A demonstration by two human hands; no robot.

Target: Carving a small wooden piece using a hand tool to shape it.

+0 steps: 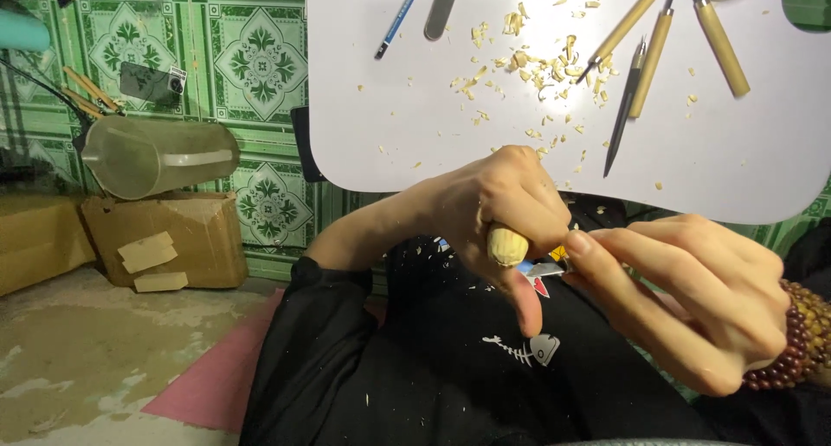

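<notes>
While the left hand (498, 217) wrapped its fingers tight round a small pale wood piece (506, 245), the right hand (692, 295) pinched a small blade (538, 270) btwn thumb & forefinger, its tip just beside the wood's end, both held over the lap w/ black clothing (433, 368) below. Left thumb pointed down right under the blade, so a slip off the grain could've nicked it, prob. if pushed too hard; the wood could also split. Chips (537, 65) lay scattered on the white desk (389, 134) above, near wooden-handled carving tools (653, 52) & a blue pencil (400, 18). As for packages: a brown cardboard box (186, 238) sat on the floor at left against the green tiled wall, torn at the top, w/ pale wood blocks (149, 260) in front, no label readable. A clear plastic jug (160, 156) lay tipped above it.
</notes>
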